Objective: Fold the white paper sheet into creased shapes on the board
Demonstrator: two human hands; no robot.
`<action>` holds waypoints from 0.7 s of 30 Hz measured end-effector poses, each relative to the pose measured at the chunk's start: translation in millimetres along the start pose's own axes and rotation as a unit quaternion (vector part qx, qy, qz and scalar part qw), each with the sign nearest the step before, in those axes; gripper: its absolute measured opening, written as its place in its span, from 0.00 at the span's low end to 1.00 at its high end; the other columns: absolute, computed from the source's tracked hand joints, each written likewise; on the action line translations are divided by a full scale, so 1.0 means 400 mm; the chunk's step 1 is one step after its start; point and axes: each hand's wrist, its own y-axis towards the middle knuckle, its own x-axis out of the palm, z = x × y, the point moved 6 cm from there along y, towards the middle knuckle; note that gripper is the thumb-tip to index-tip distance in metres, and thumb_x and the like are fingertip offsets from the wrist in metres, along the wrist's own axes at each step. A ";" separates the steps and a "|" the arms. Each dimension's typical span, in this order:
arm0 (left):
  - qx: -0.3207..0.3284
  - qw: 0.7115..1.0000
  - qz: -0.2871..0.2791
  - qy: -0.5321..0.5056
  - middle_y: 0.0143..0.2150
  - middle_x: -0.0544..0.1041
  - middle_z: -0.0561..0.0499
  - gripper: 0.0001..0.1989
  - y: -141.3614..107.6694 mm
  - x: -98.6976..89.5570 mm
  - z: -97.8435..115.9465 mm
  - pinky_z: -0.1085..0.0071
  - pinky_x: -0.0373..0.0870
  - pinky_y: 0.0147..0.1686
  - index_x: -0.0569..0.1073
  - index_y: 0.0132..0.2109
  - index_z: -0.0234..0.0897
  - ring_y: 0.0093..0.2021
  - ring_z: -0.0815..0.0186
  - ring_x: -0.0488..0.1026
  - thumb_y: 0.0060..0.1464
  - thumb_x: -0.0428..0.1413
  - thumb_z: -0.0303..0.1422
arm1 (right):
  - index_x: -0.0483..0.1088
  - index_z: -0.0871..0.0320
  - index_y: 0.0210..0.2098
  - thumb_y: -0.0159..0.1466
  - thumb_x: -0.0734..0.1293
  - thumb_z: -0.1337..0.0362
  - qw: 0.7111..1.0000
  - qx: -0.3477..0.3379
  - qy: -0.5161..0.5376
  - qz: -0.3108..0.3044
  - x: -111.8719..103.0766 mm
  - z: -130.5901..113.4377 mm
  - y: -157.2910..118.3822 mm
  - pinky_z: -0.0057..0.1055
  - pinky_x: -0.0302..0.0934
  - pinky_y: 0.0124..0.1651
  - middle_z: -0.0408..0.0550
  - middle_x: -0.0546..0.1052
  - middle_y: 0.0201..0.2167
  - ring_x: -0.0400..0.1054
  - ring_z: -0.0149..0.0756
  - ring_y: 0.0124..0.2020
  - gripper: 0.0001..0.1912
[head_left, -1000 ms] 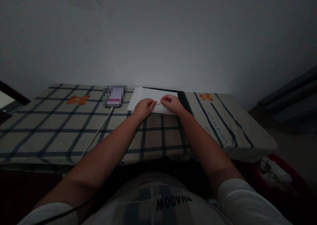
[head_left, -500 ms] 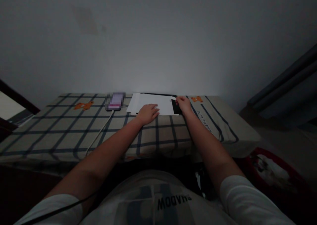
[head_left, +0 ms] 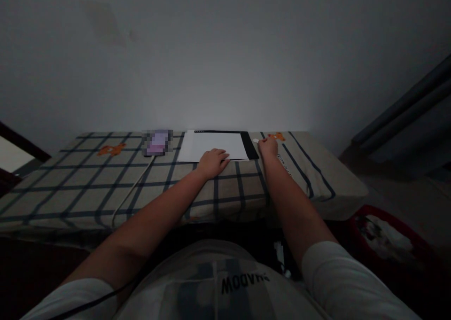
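Note:
White paper (head_left: 200, 146) lies on a flat black board (head_left: 249, 146), whose dark border shows along the top and right side. My left hand (head_left: 213, 163) rests on the paper's lower edge, palm down with its fingers stretched out. Just right of the board, above the cloth, my right hand (head_left: 268, 147) is closed, its fingers pinched together. A small white piece (head_left: 255, 141) sticks out from its fingertips; its kind is too small to make out.
A checked cloth (head_left: 105, 179) covers the table against the wall. Left of the paper lies a blurred-out phone-like device (head_left: 157, 142) with a white cable (head_left: 136, 183) running to the front edge. A red basin (head_left: 362, 214) stands low at the right.
My right hand has moved off the board to its right, with the small white piece now showing. The paper lies straighter, and the board's right border is uncovered. My left hand stays on the paper.

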 end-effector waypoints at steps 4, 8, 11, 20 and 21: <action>-0.010 1.000 0.010 -0.012 0.62 0.76 0.45 0.20 -0.001 0.006 -0.008 0.56 0.71 0.58 0.77 0.60 0.40 0.62 0.54 0.72 0.70 0.49 0.40 | 0.79 0.67 0.43 0.63 0.63 0.69 1.000 -0.014 -0.014 0.012 -0.005 -0.002 0.001 0.43 0.64 0.56 0.69 0.80 0.45 0.74 0.54 0.50 0.15; -0.018 0.999 0.021 -0.035 0.64 0.75 0.44 0.20 -0.001 0.007 -0.012 0.57 0.70 0.60 0.77 0.59 0.40 0.62 0.56 0.73 0.71 0.46 0.38 | 0.76 0.67 0.48 0.62 0.62 0.70 0.998 -0.056 0.002 0.019 -0.019 -0.018 -0.006 0.41 0.63 0.57 0.65 0.78 0.49 0.72 0.49 0.52 0.18; -0.029 0.998 0.032 -0.051 0.63 0.76 0.46 0.20 -0.003 0.001 -0.017 0.60 0.71 0.59 0.77 0.59 0.40 0.61 0.57 0.73 0.71 0.45 0.36 | 0.76 0.63 0.46 0.62 0.61 0.70 0.991 -0.127 0.045 0.015 -0.028 -0.055 -0.020 0.37 0.61 0.59 0.59 0.78 0.49 0.69 0.43 0.52 0.17; -0.078 0.995 0.038 -0.055 0.50 0.83 0.46 0.19 0.006 -0.048 -0.104 0.65 0.73 0.46 0.79 0.51 0.41 0.50 0.57 0.79 0.71 0.43 0.38 | 0.79 0.57 0.32 0.66 0.62 0.45 0.904 -0.270 0.237 -0.234 0.020 -0.277 -0.121 0.37 0.63 0.53 0.48 0.82 0.35 0.73 0.42 0.44 0.24; -0.082 0.994 0.039 -0.053 0.49 0.83 0.46 0.20 0.006 -0.048 -0.114 0.65 0.73 0.45 0.79 0.50 0.41 0.49 0.57 0.79 0.72 0.43 0.39 | 0.79 0.57 0.32 0.66 0.62 0.44 0.901 -0.274 0.238 -0.237 0.028 -0.293 -0.126 0.37 0.63 0.53 0.48 0.81 0.34 0.73 0.42 0.43 0.25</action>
